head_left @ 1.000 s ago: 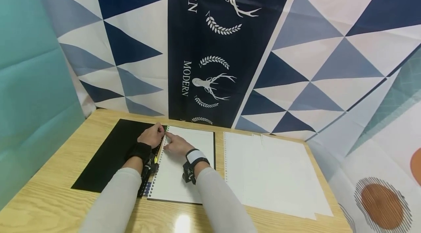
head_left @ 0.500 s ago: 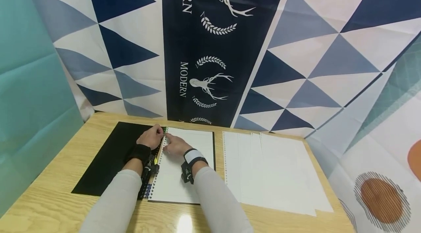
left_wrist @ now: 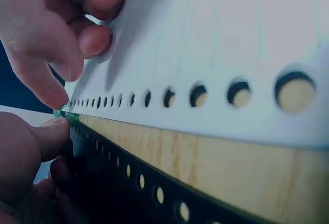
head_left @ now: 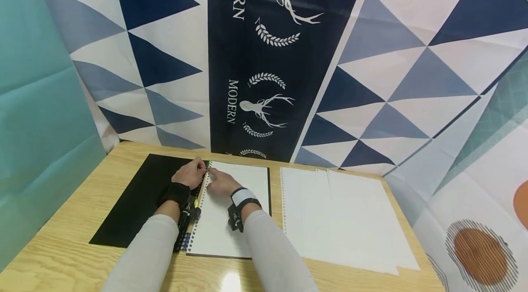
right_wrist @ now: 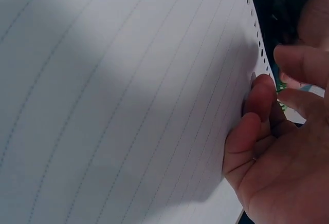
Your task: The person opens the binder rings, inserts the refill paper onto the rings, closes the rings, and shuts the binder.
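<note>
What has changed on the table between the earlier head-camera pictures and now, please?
Nothing visibly changed; only the head view shifted slightly. The left hand and right hand stay at the small green binding piece; the black rectangular cover, white punched paper and overlapping loose white sheets lie as before.

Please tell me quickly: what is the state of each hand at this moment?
Left hand: closed, pinching the green binder rings.
Right hand: touching the same rings; whether open or gripping cannot be told.
</note>
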Demonstrator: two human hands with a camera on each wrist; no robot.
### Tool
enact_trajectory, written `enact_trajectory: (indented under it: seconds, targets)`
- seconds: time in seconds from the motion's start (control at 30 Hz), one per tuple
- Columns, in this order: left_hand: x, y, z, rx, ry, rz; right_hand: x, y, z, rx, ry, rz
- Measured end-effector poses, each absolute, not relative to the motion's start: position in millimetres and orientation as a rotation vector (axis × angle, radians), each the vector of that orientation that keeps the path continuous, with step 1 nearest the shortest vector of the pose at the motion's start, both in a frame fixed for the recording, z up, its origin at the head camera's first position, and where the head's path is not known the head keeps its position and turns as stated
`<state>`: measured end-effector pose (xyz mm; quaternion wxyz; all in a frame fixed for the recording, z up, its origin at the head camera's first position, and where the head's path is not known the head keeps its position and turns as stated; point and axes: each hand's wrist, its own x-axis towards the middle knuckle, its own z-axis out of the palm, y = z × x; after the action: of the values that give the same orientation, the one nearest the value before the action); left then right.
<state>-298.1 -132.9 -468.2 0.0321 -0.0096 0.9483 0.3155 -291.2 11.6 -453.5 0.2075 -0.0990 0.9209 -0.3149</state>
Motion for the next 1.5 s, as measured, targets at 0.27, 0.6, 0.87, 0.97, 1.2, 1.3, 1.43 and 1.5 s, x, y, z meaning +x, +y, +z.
enact_trajectory:
  seconds: [0.27, 0.6, 0.87, 0.97, 1.2, 1.3, 1.43, 1.5]
  targets:
    - [-299.6, -132.7, -471.4, -0.007, 2.947, 0.975, -293.0, 10.2, -457.1, -0.275, 2.582, -0.855]
    - [-299.4, -137.1, -473.8, 0.036, 2.959, 1.002, -293.2, 10.3, -456.9, -0.266, 2.552, -0.875]
    - [-299.2, -138.8, -471.9, 0.041, 2.957, 0.976, -293.3, 9.1, -452.2, -0.27, 2.562, -0.857]
    - [-300.9, -138.3, -472.1, 0.038, 2.953, 0.953, -293.6, 10.6, -451.3, -0.282, 2.575, -0.819]
    - [-302.4, -136.6, -470.7, 0.08, 2.965, 0.966, -296.2, 12.5, -450.8, -0.282, 2.585, -0.795]
    - [-301.1, -137.7, -469.4, 0.096, 2.967, 0.959, -295.2, 11.6, -451.0, -0.272, 2.568, -0.829]
    - [-299.6, -139.8, -470.9, 0.121, 2.968, 0.962, -291.4, 12.0, -451.7, -0.269, 2.545, -0.871]
    - [-299.3, -140.1, -473.2, 0.13, 2.971, 0.967, -289.4, 12.9, -452.0, -0.279, 2.538, -0.877]
